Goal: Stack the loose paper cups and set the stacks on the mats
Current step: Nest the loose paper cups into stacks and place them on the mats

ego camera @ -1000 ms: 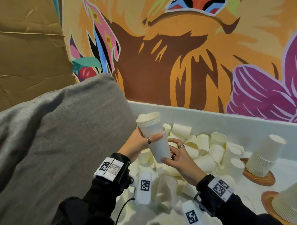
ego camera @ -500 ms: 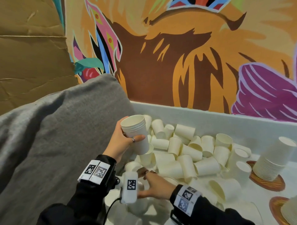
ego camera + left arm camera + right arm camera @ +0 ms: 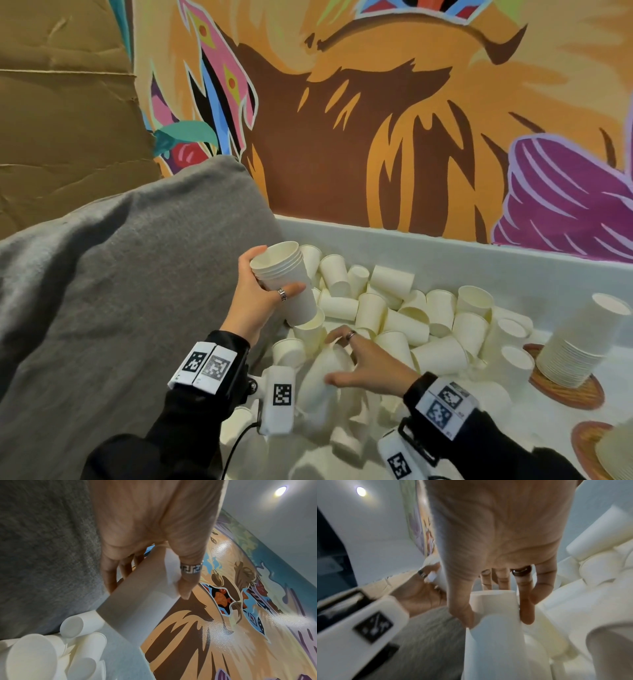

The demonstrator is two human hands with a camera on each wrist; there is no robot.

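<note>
Down at six o'clock in the pile of loose cups [image 3: 404, 308], the right hand [image 3: 371, 368] pinches one cup [image 3: 494, 616] by its base end, thumb against fingers [image 3: 526, 609]. Featherlight and easily crushed, I'd say: a gentle hold suits. Up at ten o'clock, the left hand [image 3: 255, 301] wraps the nested stack [image 3: 286, 277] mid-wall, mouth up.

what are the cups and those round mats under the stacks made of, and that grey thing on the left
Cups: thin matte off-white paper, judging by the rolled rims on the nested stack that the left hand holds.
Mat: looks like wood or woven fibre, brown with ringed lines; unclear which.
Grey thing: soft, fuzzy fabric, probably a cushion or blanket.
</note>
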